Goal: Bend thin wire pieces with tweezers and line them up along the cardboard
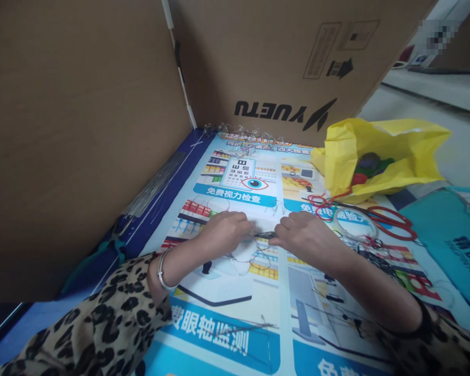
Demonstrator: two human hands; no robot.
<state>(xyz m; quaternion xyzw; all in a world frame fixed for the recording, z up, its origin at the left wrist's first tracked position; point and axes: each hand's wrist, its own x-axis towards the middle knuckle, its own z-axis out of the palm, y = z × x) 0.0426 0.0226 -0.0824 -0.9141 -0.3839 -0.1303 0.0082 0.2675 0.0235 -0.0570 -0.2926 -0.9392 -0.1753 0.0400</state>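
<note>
My left hand is closed, its fingertips pinched together in front of me over the printed sheet. Facing it, my right hand is closed on one end of a short, dark, slim piece, blurred in the gap between the hands. The other end of that piece comes close to my left fingertips; whether they grip it or a thin strand is hidden. Below the hands hangs or lies a loose loop of thin wire. More thin dark wires lie on the sheet nearer to me.
Cardboard walls stand at the left and back. Pliers and straight wires lie at left. Tangled wire pieces line the back. On the right are a yellow bag, red-handled scissors and a teal bag.
</note>
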